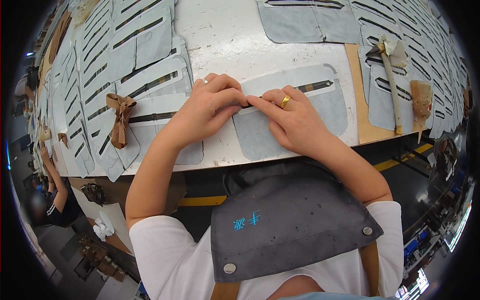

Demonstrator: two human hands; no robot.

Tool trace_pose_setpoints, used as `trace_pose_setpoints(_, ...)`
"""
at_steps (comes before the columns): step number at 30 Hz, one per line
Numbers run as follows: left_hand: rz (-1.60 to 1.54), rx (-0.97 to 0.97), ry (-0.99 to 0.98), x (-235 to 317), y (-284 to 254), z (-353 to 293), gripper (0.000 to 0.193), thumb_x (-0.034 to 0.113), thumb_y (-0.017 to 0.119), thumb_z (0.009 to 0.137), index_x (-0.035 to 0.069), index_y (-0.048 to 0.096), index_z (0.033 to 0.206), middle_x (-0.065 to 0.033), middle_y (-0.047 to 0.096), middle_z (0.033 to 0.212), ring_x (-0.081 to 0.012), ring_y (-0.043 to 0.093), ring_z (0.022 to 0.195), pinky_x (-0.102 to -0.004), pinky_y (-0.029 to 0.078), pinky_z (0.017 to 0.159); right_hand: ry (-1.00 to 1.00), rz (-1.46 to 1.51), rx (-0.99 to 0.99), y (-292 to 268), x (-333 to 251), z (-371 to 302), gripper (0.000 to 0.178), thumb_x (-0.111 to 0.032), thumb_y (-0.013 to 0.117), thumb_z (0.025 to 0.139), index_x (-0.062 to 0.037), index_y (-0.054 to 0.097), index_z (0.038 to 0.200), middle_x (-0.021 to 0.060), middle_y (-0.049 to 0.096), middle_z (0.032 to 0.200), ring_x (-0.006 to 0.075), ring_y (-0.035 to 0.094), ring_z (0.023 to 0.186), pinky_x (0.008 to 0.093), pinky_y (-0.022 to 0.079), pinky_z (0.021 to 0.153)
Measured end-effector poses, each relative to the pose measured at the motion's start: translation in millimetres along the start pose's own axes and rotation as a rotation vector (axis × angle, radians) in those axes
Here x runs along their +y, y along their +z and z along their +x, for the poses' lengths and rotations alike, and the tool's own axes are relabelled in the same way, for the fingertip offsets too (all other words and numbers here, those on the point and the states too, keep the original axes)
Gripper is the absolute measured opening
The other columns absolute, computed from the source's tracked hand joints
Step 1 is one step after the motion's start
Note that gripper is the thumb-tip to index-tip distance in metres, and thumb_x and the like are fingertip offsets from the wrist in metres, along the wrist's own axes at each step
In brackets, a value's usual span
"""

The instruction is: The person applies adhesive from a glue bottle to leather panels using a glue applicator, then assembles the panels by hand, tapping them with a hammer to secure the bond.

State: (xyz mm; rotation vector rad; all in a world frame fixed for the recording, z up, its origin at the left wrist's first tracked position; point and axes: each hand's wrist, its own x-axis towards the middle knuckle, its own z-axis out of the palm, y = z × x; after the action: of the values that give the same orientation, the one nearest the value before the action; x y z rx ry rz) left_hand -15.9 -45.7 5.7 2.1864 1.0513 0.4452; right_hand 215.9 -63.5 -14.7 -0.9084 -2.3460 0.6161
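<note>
In front of me lies a grey fabric panel (297,122) with rounded corners and a pale strip around a long slot, dark inside. My left hand (212,105), with a silver ring, is closed in a pinch at the slot's left end. Its fingers hide that end of the panel. My right hand (297,117), with a gold ring, rests over the panel. Its index finger stretches to the left fingertips and presses by the slot; the thumb stands apart. What lies between the meeting fingertips is too small to make out.
Overlapping slotted grey panels (145,45) cover the table's left, with a brown cloth bow (120,120) on them. At right, a hammer (391,85) and a glue-stained brush (421,100) lie on more panels. The white table (220,30) ends before my grey apron (295,220).
</note>
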Motion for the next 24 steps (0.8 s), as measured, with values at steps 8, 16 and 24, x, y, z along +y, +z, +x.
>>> trace_pose_setpoints(8, 0.185, 0.159, 0.060, 2, 14, -8, 0.017, 0.004, 0.067, 0.079, 0.010, 0.064, 0.095, -0.0013, 0.058, 0.103, -0.0221, 0.053, 0.099, -0.0359, 0.038, 0.086, -0.006, -0.124, -0.017, 0, -3, -1, 0.043, -0.003, 0.059, 0.075, -0.0021, 0.061, 0.119, 0.0049, 0.058, 0.101, 0.0218, 0.052, 0.088, 0.0347, 0.045, 0.078)
trace_pose_setpoints(16, 0.193, 0.214, 0.077, 1, 17, -24, 0.021, 0.002, 0.068, 0.077, 0.008, 0.067, 0.098, -0.0023, 0.064, 0.112, -0.0238, 0.059, 0.107, -0.0355, 0.043, 0.086, -0.035, -0.147, -0.016, 0, -4, -2, 0.037, -0.006, 0.059, 0.077, -0.0055, 0.062, 0.115, 0.0039, 0.058, 0.099, 0.0209, 0.052, 0.087, 0.0339, 0.044, 0.076)
trace_pose_setpoints(24, 0.121, 0.211, 0.040, 3, 16, -26, 0.026, -0.003, 0.069, 0.074, 0.007, 0.068, 0.098, -0.0043, 0.065, 0.114, -0.0261, 0.059, 0.111, -0.0364, 0.046, 0.091, -0.056, -0.208, -0.053, 2, -4, -3, 0.036, -0.008, 0.059, 0.078, -0.0075, 0.062, 0.114, 0.0030, 0.057, 0.100, 0.0208, 0.051, 0.086, 0.0348, 0.043, 0.077)
